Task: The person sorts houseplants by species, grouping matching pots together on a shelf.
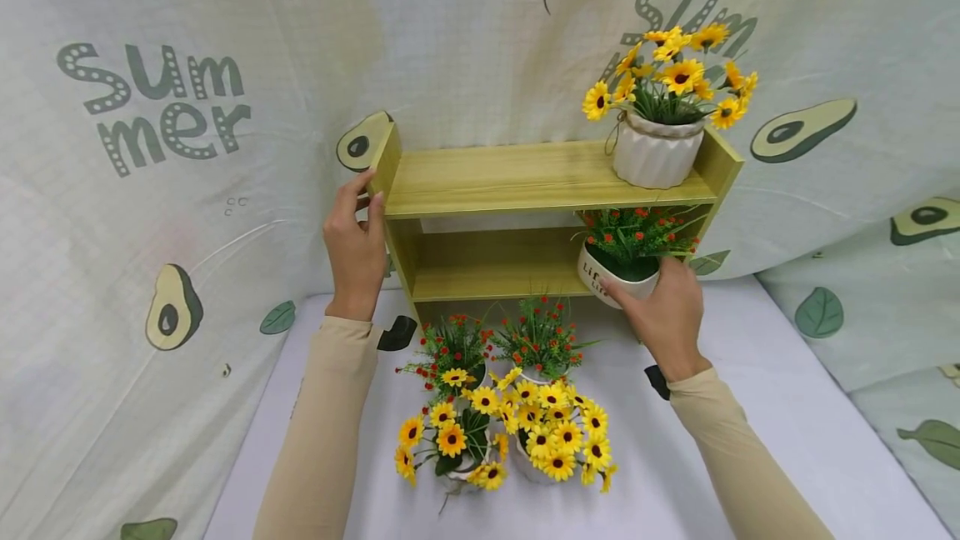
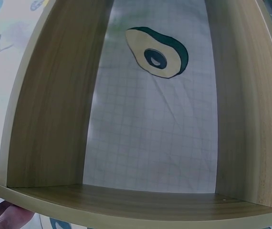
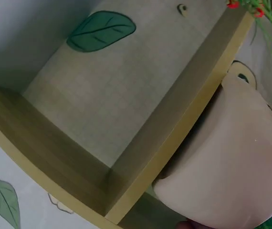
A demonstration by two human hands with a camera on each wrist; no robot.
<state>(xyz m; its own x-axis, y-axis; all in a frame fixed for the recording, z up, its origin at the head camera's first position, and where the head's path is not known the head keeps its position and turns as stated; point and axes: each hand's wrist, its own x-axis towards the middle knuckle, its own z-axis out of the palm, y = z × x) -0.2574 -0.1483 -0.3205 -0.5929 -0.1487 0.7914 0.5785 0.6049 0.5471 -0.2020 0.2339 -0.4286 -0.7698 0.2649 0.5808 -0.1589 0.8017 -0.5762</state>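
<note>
At the right end of the wooden shelf's lower board [image 1: 495, 273], the right hand [image 1: 670, 319] is pinching a white pot [image 1: 630, 283] of red flowers [image 1: 640, 237], while the left hand [image 1: 356, 244] is touching the left side panel [image 1: 386, 158] with loosely bent fingers. The pot's mouth is facing up, its wider axis running left to right, dipping rightward. "Life" is showing on its front; "summer" is running across the cloth [image 1: 480, 40] behind.

Four plants [image 1: 507, 417] before the shelf [image 1: 495, 177]
</note>
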